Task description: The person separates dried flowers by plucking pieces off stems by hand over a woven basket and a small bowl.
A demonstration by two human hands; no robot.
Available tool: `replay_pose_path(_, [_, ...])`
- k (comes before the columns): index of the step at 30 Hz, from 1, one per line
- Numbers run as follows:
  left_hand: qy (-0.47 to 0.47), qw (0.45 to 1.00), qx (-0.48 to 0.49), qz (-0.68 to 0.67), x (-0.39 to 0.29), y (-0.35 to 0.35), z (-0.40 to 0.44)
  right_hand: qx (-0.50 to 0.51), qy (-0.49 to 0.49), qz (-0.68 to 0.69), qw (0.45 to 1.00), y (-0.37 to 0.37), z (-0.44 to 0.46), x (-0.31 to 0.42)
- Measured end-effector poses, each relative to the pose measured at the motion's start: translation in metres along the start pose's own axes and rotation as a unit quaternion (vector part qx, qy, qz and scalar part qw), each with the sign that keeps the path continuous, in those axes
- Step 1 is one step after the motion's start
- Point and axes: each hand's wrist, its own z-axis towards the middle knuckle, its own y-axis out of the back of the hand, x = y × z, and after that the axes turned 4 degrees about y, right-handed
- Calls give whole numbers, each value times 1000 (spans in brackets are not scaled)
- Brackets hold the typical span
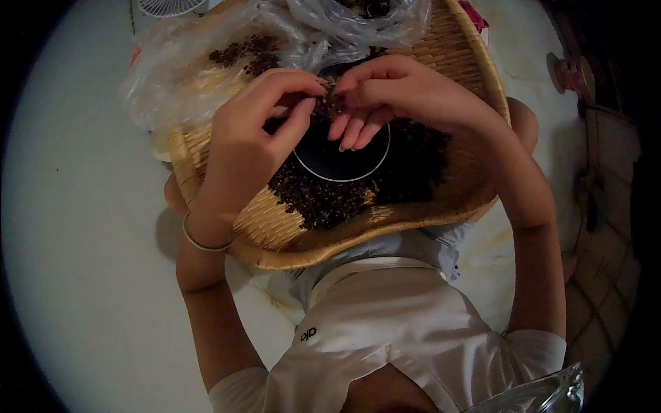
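My left hand [251,124] is closed, thumb and forefinger pinched at a small dark clump [333,102] of dried plant-like matter. My right hand [396,86] meets it from the other side, its thumb and forefinger also at the clump and the other fingers curling below. Both hands are above a black dish [341,155] with a thin white rim. Around the dish, dark brown dried bits [323,203] lie heaped on a woven wicker tray [275,241]. Their exact kind cannot be made out.
A clear plastic bag [175,86] with more dark bits [251,51] covers the tray's upper left. The tray rests across the person's lap. A white fan-like grille [169,5] stands at the top left, and a reddish spool-like object [575,74] lies at the right.
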Motion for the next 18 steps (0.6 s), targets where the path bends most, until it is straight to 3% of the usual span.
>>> replay_pose_path(18, [46, 996, -5, -81, 2, 2, 0, 7, 42, -22, 999, -2, 2, -2])
